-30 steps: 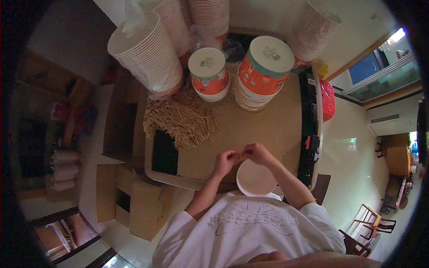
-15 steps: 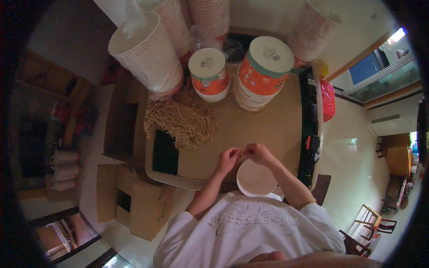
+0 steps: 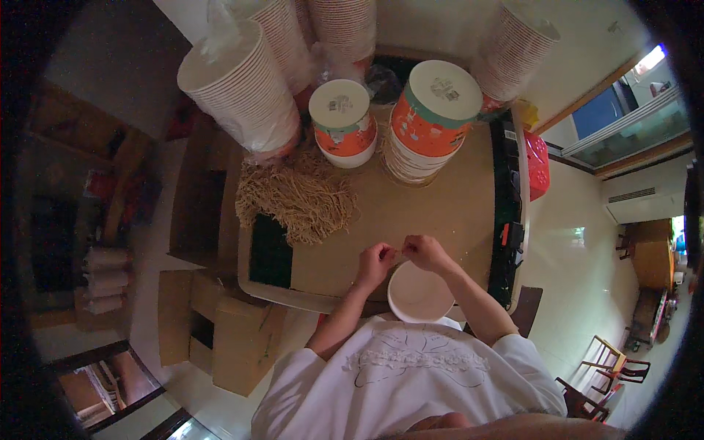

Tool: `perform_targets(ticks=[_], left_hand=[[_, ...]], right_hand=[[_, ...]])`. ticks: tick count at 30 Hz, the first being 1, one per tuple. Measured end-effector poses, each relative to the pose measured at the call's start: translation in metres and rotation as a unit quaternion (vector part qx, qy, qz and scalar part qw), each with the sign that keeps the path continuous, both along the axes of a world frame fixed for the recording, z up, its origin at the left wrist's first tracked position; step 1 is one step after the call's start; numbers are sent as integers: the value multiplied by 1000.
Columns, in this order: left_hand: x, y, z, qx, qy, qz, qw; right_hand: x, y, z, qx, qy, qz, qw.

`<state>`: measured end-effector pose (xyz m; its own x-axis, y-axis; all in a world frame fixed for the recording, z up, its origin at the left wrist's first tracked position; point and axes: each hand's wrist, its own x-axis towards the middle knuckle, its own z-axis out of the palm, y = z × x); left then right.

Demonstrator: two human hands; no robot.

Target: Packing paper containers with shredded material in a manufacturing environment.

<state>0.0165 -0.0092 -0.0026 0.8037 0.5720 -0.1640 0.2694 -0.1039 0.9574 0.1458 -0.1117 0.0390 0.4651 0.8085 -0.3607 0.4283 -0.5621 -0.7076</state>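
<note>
My left hand [image 3: 376, 261] and my right hand [image 3: 425, 253] are close together above the near part of the table, fingers pinched. A thin bit seems to run between the fingertips, but it is too small to name. Just below them, against the white shirt, stands a white paper bucket [image 3: 420, 295], its open mouth facing up. Beyond and to the left lies a tangled heap of brown twisted paper cords [image 3: 301, 198]. Farther back, an orange and white paper bucket stack [image 3: 345, 136] and a taller one with a green band [image 3: 437, 117] stand upside down.
Tall plastic-wrapped stacks of white paper buckets [image 3: 242, 92] line the back left, with another stack [image 3: 515, 51] at back right. Brown cardboard [image 3: 455, 205] covers the table. Small black devices [image 3: 513, 236] sit along its right edge. Open cardboard boxes [image 3: 238, 345] stand at lower left.
My hands have drawn very slightly apart, the right one moving a little to the right. The fingers remain pinched, and the buckets and cord heap stay where they were.
</note>
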Motion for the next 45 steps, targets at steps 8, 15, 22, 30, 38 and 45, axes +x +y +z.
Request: perform_targets(ticks=[8, 15, 22, 30, 38, 45], left_hand=[[9, -4, -14, 163, -41, 16, 986], [30, 4, -14, 120, -43, -3, 992], [37, 8, -5, 89, -41, -19, 995], [35, 18, -3, 39, 8, -94, 995], [52, 2, -17, 158, -75, -24, 984], [45, 10, -62, 206, -55, 36, 976]], right_hand=[[-2, 2, -7, 25, -33, 9, 999], [36, -2, -41, 15, 298, -62, 952], [42, 0, -23, -42, 413, -105, 904], [42, -8, -9, -62, 367, -109, 922], [49, -23, -30, -25, 438, -137, 888], [42, -18, -5, -82, 365, -56, 926]])
